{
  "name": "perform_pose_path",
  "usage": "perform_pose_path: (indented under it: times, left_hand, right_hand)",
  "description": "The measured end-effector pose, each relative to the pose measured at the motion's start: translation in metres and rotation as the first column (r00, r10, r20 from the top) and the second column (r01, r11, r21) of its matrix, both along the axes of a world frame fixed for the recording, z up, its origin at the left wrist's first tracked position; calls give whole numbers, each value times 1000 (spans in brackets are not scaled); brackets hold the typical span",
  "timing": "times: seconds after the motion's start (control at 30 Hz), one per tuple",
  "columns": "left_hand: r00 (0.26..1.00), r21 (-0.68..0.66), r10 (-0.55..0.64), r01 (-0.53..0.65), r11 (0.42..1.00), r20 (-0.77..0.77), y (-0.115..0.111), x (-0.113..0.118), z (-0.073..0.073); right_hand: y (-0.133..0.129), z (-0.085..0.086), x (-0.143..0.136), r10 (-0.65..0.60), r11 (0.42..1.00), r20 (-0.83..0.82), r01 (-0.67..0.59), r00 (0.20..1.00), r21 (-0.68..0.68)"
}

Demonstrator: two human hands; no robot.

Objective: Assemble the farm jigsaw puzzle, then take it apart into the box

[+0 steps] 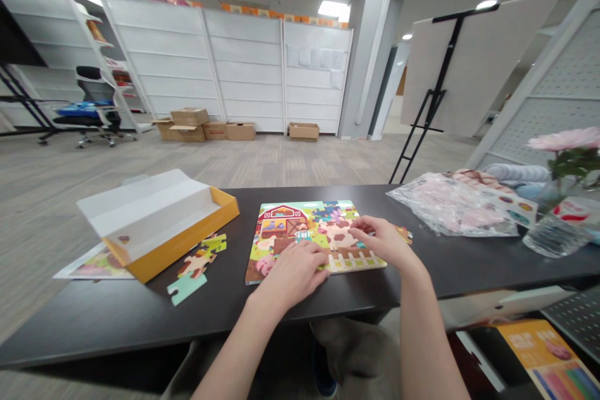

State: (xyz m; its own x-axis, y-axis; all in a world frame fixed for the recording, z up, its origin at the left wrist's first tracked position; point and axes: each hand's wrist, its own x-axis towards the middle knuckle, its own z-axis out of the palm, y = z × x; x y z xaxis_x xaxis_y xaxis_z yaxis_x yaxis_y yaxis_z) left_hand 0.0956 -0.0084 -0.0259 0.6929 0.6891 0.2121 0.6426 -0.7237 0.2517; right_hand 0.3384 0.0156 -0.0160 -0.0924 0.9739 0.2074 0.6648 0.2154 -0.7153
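Observation:
A farm jigsaw puzzle (pixel 337 239) lies on the dark table, showing a red barn, a spotted cow and a white fence. My left hand (pixel 300 265) rests on its lower middle, palm down, fingers extended over the pieces. At the right side of the picture, my right hand (pixel 375 234) has its thumb and fingertips drawn together on a puzzle piece beside the cow; the hand covers most of that piece. Several loose puzzle pieces (pixel 187 287) lie to the left. Another loose piece (pixel 404 234) shows just beyond my right wrist.
An open yellow box (pixel 182 247) with a white inside stands at the left, over a printed sheet (pixel 96 264). On the right are a clear plastic bag (pixel 459 206), a plastic bottle (pixel 557 228) and pink flowers (pixel 569 140). Below is a shelf with a yellow box (pixel 539 340).

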Motion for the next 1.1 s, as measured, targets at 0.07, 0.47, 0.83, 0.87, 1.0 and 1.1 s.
perform_pose_path:
  times: [0.07,0.47,0.83,0.87,1.0,1.1]
  left_hand:
    - [1000,-7,-8,8,1000,12,1,-1,-1]
    - [999,-63,35,-33,997,21,1,-3,1]
    - [999,-43,8,-6,999,51,-1,-7,-5]
    - [999,-45,7,-5,999,51,-1,-7,-4]
    - [999,-58,12,-9,998,45,-1,-5,-1]
    - [998,-68,13,-9,998,64,0,-5,-2]
  right_hand:
    - [1,-2,7,-32,999,51,31,998,10]
    - [-23,-20,114,-596,785,302,620,744,22]
    - [-2,-50,96,-423,889,390,459,818,1]
    - [-2,-51,97,-425,887,394,462,815,0]
    - [-1,-52,99,-410,890,409,455,815,-16]
    - [1,-51,99,-416,886,417,463,808,-12]
